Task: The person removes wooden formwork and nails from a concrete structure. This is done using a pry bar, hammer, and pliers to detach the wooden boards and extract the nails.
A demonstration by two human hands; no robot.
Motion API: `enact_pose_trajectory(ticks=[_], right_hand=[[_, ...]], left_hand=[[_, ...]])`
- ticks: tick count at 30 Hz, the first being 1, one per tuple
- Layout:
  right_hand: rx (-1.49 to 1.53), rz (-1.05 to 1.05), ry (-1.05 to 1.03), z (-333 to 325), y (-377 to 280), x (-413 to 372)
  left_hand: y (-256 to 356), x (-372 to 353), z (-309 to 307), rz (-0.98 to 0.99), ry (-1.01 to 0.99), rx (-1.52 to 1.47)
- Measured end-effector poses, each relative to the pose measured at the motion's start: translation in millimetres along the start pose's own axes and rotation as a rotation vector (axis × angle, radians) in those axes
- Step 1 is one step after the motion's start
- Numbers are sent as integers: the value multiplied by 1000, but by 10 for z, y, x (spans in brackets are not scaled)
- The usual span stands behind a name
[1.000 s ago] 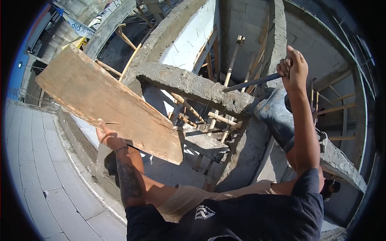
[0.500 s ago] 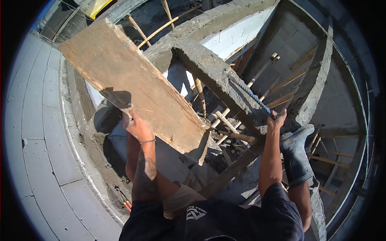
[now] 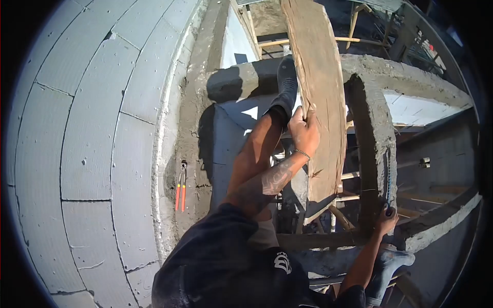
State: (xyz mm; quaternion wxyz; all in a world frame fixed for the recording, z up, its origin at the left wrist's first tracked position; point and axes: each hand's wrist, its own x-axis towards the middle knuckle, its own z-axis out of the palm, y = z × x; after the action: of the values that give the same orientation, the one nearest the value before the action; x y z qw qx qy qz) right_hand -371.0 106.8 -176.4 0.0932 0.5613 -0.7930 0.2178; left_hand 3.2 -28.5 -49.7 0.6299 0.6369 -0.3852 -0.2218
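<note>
View has swung left; board (image 3: 323, 66) now shows beside boot (image 3: 286, 77); both hands remain engaged: left hand (image 3: 305, 134) grasping board edge, right hand (image 3: 388, 220) clenched round bar (image 3: 389, 177) over beam (image 3: 377, 118)

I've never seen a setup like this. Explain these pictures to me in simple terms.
There is no machine here: you see a person's two bare hands. One camera, worn on the head, takes every picture, looking forward and down past the person's own arms.

The left hand grips a long wooden plank by its edge, fingers closed. The right hand holds a ribbed bar, seen over a rough concrete beam.

On the mortar-covered ledge beside the grey block wall lie pincers with red and yellow handles. The picture's curve comes from a wide lens.
</note>
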Motion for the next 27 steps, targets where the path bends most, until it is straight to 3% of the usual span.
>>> enact_pose_trajectory(ticks=[1,4,5,11,12,13,14,16,18,20,22,24,27], right_hand=[[7,-133,-123,15,101,19],[-83,-235,-147,176,415,37],[-96,-146,-280,77,335,84],[-197,-68,-304,-61,203,64],[-245,-12,-353,-79,190,109],[-321,40,-322,-79,119,81],[-391,90,-299,-110,-35,55],[-415,228,-304,-249,-362,54],[-200,117,-98,-264,-573,9],[360,35,-157,-573,-1344,-94],[684,-209,-363,-809,-2015,-324],[534,-384,-465,-1033,-2478,-527],[345,-338,-357,-857,-2616,-718]], left_hand=[[126,-26,-21,-15,-1,-24],[24,-24,81,-64,17,51],[110,-58,60,-68,63,131],[8,-42,17,-35,86,70],[290,1,-195,-209,-80,57],[50,-48,-46,-38,97,27],[68,-28,-92,-88,25,7],[107,-37,-120,-19,80,51],[87,-64,-121,40,104,41],[143,-123,-162,26,36,53],[195,-204,-171,140,5,101],[188,-294,-144,133,-93,128],[262,-336,-153,93,-169,173]])
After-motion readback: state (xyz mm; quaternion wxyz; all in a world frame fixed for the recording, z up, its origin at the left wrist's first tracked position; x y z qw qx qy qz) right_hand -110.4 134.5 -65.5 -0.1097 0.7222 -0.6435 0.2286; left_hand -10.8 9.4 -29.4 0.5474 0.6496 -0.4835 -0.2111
